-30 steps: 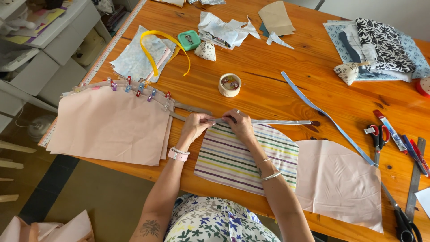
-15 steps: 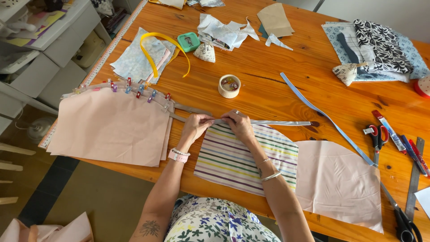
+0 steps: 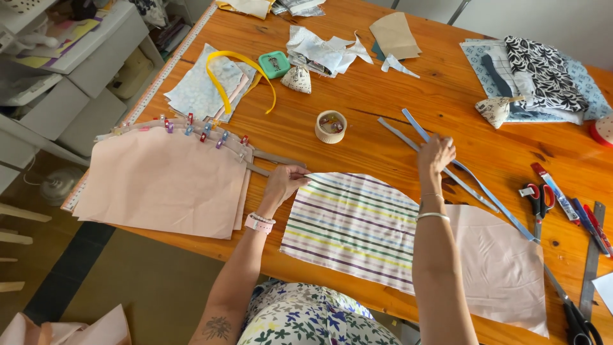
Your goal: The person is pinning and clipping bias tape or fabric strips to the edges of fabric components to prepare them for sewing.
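A striped, curved piece of fabric (image 3: 357, 227) lies in front of me on the wooden table (image 3: 408, 108). My left hand (image 3: 284, 182) pinches its upper left corner together with the end of a grey strip (image 3: 274, 158). My right hand (image 3: 435, 153) is raised further right and holds a long grey strip (image 3: 399, 133) that runs up and left over the table. A blue strip (image 3: 491, 195) lies beside it, running down to the right.
Pink fabric pieces (image 3: 163, 182) with coloured clips lie at the left, another pink piece (image 3: 501, 268) at the right. A small round tub (image 3: 331, 126), yellow tape measure (image 3: 233, 80), scissors (image 3: 538, 198), pens (image 3: 587, 220), a metal ruler (image 3: 592, 255) and folded fabrics (image 3: 543, 70) surround them.
My right hand has left the fabric's top edge and moved up and right, lifting the grey strip. My left hand stays pinching the left corner. The view has come closer.
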